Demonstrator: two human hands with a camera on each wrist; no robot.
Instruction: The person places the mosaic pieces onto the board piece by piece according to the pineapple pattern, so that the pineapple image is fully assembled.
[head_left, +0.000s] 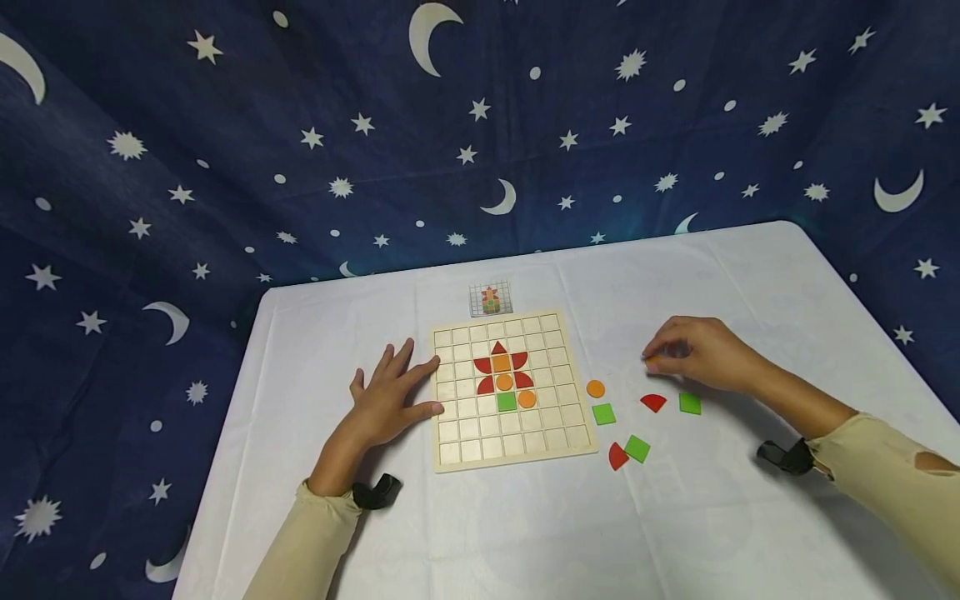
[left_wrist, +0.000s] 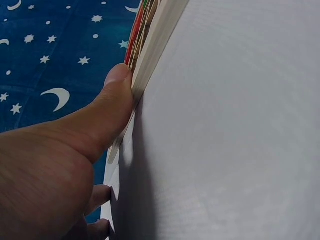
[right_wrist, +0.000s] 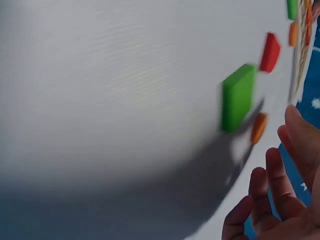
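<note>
My left hand [head_left: 382, 402] lies with fingers spread at the left side of the wooden grid board [head_left: 465, 429]; its thumb [left_wrist: 117, 92] presses the board's edge. On the board, several red pieces surround an orange square [head_left: 501, 362] and an orange disc [head_left: 504, 382]. Below them are a green square [head_left: 507, 402] and another orange disc [head_left: 527, 399]. Off to the right, my right hand [head_left: 701, 352] hovers with bent fingers over an orange piece [right_wrist: 259, 128]. The right wrist view shows this piece on the table, apart from the fingertips.
Right of the board lie loose pieces: an orange disc [head_left: 596, 389], green squares [head_left: 603, 414] and red quarter-circles [head_left: 653, 403]. Behind the board stands a small pattern card [head_left: 491, 298]. A dark blue star-printed cloth [head_left: 420, 167] hangs behind the white table [head_left: 510, 533].
</note>
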